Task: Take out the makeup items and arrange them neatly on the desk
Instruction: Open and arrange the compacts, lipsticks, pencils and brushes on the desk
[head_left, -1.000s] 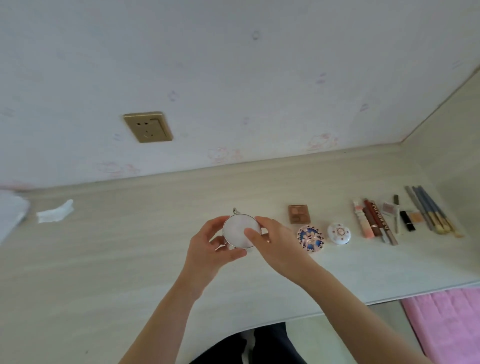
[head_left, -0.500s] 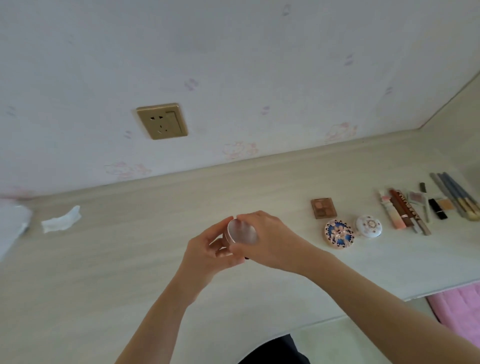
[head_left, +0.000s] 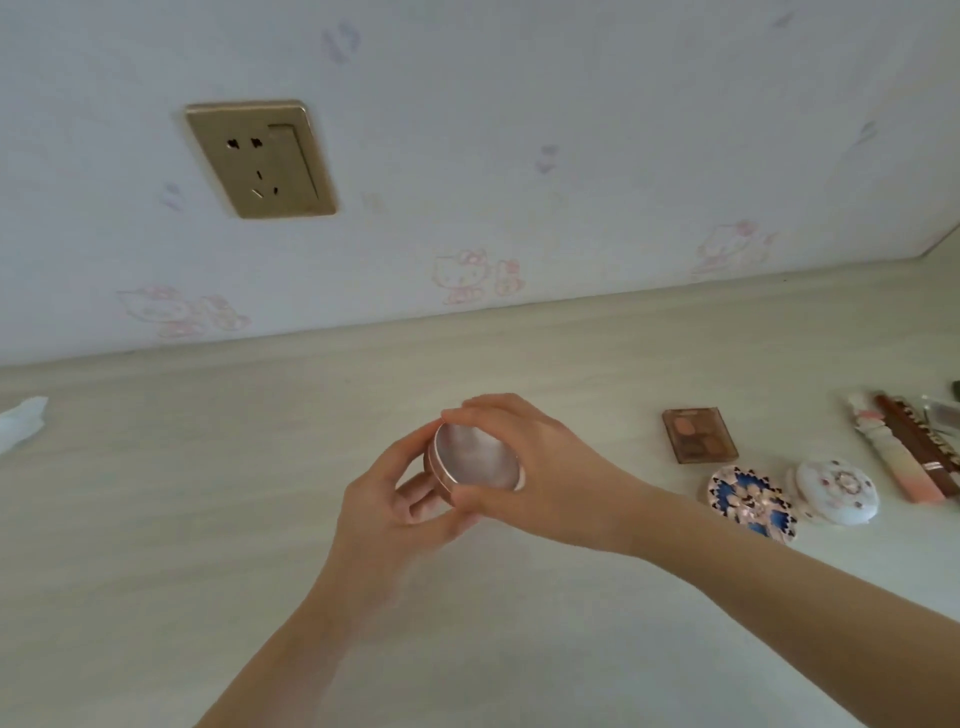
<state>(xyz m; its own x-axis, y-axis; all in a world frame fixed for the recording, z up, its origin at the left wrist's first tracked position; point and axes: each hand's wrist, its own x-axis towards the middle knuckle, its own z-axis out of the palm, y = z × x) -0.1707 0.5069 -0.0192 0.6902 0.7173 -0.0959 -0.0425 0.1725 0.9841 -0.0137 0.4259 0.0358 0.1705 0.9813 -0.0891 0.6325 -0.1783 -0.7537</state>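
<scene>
I hold a round rose-gold compact (head_left: 475, 461) above the middle of the table (head_left: 156, 519), well in from the back edge where the table meets the wallpapered wall (head_left: 519, 156). My left hand (head_left: 395, 514) cups it from below and the left, fingers curled round its side; my right hand (head_left: 540, 467) clamps its rim from the right, thumb near me and fingers over the far edge. The compact's lid is closed, so I cannot tell what is in it. To the left lies open tabletop out to a crumpled white tissue (head_left: 21, 423). To the right sit an eyeshadow palette (head_left: 700, 434), a blue patterned compact (head_left: 751, 503), a white round compact (head_left: 837, 491) and a row of tubes (head_left: 904, 452) at the frame's edge. A brass wall socket (head_left: 260, 158) sits above.
</scene>
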